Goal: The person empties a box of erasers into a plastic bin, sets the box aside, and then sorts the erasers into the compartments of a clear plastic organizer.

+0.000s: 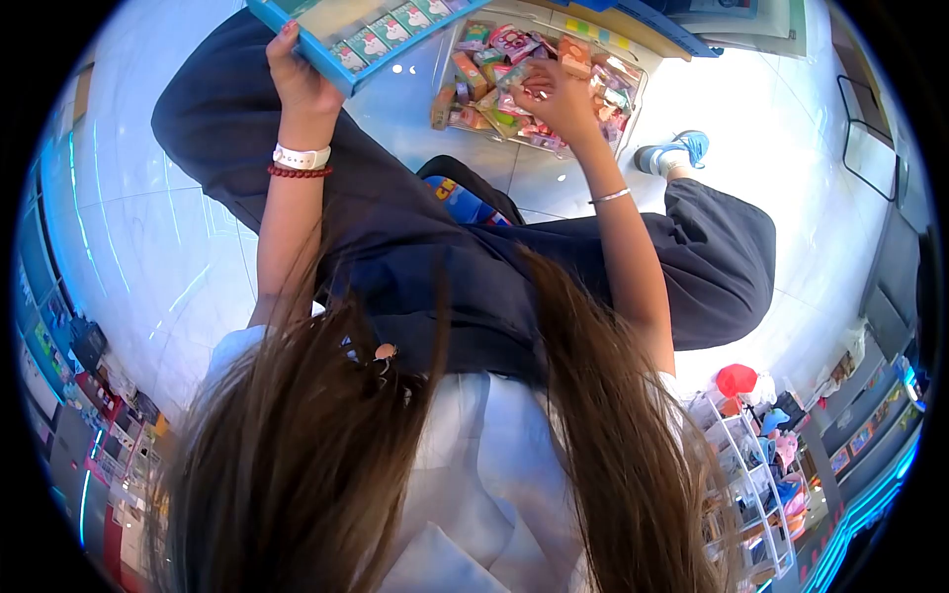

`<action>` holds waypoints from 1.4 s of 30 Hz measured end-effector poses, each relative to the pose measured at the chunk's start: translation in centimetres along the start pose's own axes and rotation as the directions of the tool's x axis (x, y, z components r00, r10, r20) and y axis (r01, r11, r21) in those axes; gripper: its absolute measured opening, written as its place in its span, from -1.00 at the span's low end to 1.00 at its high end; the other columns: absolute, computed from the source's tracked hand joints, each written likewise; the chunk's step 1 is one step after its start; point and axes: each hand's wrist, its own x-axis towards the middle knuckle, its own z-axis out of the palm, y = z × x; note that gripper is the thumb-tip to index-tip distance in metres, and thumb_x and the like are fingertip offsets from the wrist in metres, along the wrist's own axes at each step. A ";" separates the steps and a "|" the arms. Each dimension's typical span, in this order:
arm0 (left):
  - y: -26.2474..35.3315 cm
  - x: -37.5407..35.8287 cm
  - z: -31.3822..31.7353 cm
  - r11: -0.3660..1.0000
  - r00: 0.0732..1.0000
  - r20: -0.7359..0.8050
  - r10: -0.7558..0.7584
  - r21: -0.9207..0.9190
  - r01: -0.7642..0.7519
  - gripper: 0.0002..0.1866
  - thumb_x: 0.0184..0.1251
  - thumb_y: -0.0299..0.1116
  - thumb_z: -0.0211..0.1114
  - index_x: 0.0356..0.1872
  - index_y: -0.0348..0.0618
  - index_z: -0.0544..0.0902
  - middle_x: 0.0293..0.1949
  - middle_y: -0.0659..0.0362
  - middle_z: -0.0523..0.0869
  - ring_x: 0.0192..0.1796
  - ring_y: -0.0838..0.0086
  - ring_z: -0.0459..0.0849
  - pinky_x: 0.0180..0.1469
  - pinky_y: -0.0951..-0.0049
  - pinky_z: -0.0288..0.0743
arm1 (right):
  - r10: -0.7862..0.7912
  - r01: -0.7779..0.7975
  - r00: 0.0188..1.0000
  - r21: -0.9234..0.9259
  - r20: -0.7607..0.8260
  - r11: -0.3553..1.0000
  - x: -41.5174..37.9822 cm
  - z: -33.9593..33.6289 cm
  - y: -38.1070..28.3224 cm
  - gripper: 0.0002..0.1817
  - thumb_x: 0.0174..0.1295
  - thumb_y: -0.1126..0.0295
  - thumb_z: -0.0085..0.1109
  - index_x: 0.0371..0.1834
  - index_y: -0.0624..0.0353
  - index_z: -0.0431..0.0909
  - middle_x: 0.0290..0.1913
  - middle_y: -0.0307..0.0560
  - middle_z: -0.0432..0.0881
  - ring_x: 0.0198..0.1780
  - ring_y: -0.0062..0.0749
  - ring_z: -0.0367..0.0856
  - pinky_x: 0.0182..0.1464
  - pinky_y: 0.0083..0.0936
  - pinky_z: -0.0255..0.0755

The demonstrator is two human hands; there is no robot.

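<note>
My left hand [301, 84] grips the near left edge of a blue open-top box [341, 74], which is tilted at the top of the view. Along one side of that box stands a row of several small white-and-green boxes [386, 32] with a printed character. My right hand [561, 99] is over a clear plastic bin [636, 114], its fingers bent down among the contents. Small colourful boxes and packets [514, 42] fill the bin in a loose heap. Whatever lies between the right fingertips is hard to make out. An orange box [574, 56] sits just beyond that hand.
A large blue-edged carton [643, 30] stands behind the bin. My bent legs and a blue shoe [686, 150] are around the bin on the tiled floor [732, 89]. A white rack [746, 465] with colourful goods stands at the lower right.
</note>
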 end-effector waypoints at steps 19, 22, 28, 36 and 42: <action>-3.6 -3.2 3.4 0.950 0.962 0.059 -0.266 0.185 0.252 -0.40 0.05 -0.09 0.28 0.10 -0.22 0.46 0.11 0.03 0.54 0.12 0.18 0.54 0.21 0.16 0.39 | -0.119 0.145 0.857 0.012 -0.502 0.989 0.9 -2.8 -7.3 -0.71 0.10 0.54 0.18 -0.06 0.25 0.54 -0.09 0.07 0.60 -0.14 -0.32 0.62 -0.15 -0.53 0.53; -4.6 -4.0 3.3 0.928 0.918 0.167 -0.361 0.156 0.337 -0.31 0.07 -0.11 0.26 0.21 -0.28 0.34 0.16 -0.02 0.49 0.16 0.16 0.51 0.23 0.14 0.38 | -0.196 0.245 0.944 0.169 -0.264 0.955 -0.6 -8.0 -13.7 -0.56 0.07 0.53 0.26 0.06 0.20 0.44 0.01 0.01 0.53 -0.07 -0.43 0.55 -0.02 -0.57 0.42; -6.2 -4.6 2.2 0.768 0.706 0.430 -0.563 -0.041 0.639 -0.26 0.09 -0.15 0.25 0.28 -0.31 0.27 0.19 -0.06 0.46 0.18 0.16 0.51 0.22 0.13 0.40 | -0.344 0.334 0.939 -0.279 0.013 0.900 -1.7 -6.4 -15.2 -0.73 0.07 0.49 0.28 -0.11 0.11 0.62 -0.01 -0.11 0.62 -0.34 -0.46 0.60 -0.25 -0.55 0.52; -6.0 -4.5 1.3 0.721 0.649 0.448 -0.616 -0.012 0.693 -0.29 0.08 -0.20 0.27 0.25 -0.37 0.30 0.13 -0.07 0.52 0.13 0.18 0.56 0.20 0.17 0.43 | -0.373 0.381 0.922 -0.424 0.107 0.822 -1.7 -4.9 -12.8 -0.62 0.05 0.44 0.27 -0.01 0.19 0.53 0.06 -0.05 0.58 0.05 -0.12 0.53 0.08 -0.33 0.41; -6.1 -4.5 0.6 0.702 0.635 0.435 -0.638 -0.010 0.712 -0.32 0.10 -0.23 0.28 0.23 -0.39 0.31 0.11 -0.09 0.53 0.11 0.19 0.57 0.19 0.21 0.44 | -0.401 0.433 0.901 -0.414 0.165 0.801 -1.3 -4.9 -12.1 -0.58 0.06 0.42 0.26 0.03 0.21 0.49 0.04 -0.02 0.56 0.05 -0.10 0.52 0.09 -0.32 0.40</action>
